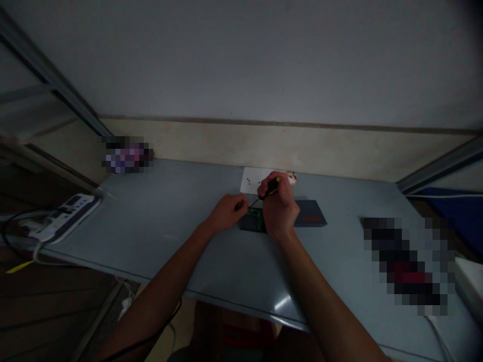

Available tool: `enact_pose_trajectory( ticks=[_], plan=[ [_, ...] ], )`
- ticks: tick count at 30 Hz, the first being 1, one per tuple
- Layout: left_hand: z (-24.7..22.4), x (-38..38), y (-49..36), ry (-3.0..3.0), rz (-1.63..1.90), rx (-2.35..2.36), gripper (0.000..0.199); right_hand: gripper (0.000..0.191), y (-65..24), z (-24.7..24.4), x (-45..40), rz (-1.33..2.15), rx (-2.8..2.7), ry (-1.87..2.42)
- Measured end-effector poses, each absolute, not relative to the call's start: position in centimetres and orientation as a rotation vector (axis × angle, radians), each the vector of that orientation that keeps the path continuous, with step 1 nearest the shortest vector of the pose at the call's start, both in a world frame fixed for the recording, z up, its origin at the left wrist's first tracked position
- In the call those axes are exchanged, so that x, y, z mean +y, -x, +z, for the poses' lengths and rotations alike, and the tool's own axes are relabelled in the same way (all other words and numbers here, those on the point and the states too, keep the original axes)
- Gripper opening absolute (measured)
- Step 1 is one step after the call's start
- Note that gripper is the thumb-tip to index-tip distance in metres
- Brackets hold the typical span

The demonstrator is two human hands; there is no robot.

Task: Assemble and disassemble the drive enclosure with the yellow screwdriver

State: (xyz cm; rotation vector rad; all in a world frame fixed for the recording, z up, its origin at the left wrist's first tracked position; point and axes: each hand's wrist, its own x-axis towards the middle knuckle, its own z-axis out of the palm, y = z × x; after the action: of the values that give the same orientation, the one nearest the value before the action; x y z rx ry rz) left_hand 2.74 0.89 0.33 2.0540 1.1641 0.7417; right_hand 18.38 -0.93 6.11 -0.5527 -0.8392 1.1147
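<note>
My right hand [282, 208] is closed around the black and yellow handle of a screwdriver [272, 187]. Its thin shaft slants down and left, and the tip ends close to the fingers of my left hand [227, 212]. Those fingers are curled together at the left end of a dark grey flat device [311, 213]; what they pinch, if anything, I cannot make out. A green circuit board [258, 218] shows in the device between my hands, partly covered by my right hand. Behind them lies a white sheet [247, 188] with several small dark specks, possibly screws.
A white power strip [71, 217] with cables lies at the table's left edge. Blurred-out items sit at the back left [128, 157] and on the right [403, 264]. A pale wall [211, 143] borders the grey table [151, 221] at the back.
</note>
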Motion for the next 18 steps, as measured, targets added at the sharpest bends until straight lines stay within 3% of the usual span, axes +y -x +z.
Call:
enact_pose_trajectory(
  ticks=[18],
  plan=[
    [0.26, 0.89, -2.71, -2.063, 0.739, 1.167, 0.024, 0.027, -18.72, 5.81, -0.69, 1.093, -0.842, 0.577]
  ],
)
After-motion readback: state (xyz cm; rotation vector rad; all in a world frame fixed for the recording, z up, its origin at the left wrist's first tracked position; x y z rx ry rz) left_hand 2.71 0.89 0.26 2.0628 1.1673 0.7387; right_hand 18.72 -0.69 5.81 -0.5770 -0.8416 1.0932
